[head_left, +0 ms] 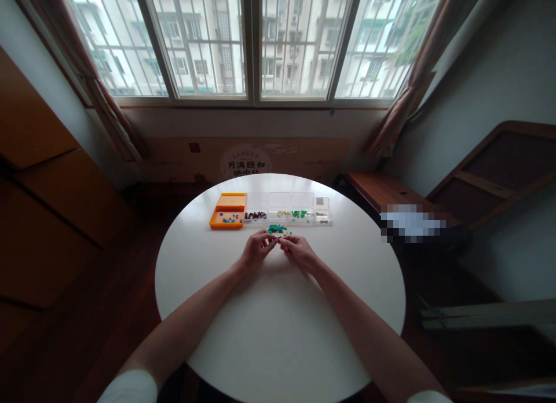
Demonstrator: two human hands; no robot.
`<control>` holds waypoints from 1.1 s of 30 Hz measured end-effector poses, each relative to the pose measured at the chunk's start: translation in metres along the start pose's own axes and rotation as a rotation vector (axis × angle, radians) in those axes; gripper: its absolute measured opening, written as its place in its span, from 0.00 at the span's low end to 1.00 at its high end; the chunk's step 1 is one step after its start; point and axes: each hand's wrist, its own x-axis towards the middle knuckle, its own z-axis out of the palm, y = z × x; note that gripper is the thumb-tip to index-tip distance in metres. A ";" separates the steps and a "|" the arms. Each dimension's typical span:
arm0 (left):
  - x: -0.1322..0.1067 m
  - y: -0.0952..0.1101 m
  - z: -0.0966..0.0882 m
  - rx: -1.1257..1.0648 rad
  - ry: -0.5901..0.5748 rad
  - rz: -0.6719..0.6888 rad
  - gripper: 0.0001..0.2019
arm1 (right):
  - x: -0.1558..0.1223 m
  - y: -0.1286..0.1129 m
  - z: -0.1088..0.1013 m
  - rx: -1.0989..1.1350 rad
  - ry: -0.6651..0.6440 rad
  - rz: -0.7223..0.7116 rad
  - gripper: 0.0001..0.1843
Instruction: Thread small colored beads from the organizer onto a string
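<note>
Near the middle of the white round table (278,322), my left hand (255,249) and my right hand (302,252) meet with their fingertips pinched. Between the fingertips is a small dark piece (279,238), too small to make out its kind; both hands seem closed on it. Just beyond them lies a cluster of small green and blue pieces (277,229), with a few loose bits to its right. Behind the left hand stands an open orange box (212,224) holding small blue pieces (232,218).
Right of the orange box, clear lidded boxes (280,199) stand in a row, holding dark brown pieces (256,216), pale yellow pieces (283,213) and green pieces (299,213). A smaller clear box (322,202) ends the row. A wooden bench (391,189) is at the right.
</note>
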 end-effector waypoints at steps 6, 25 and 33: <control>0.000 0.003 -0.001 0.011 0.026 -0.010 0.10 | -0.002 -0.003 0.002 0.037 0.034 0.027 0.15; 0.000 0.002 0.000 -0.038 -0.011 -0.002 0.10 | 0.001 0.002 -0.001 0.046 0.008 0.009 0.14; 0.000 0.001 0.000 -0.035 0.001 0.026 0.09 | 0.001 0.002 -0.001 0.068 0.023 0.015 0.13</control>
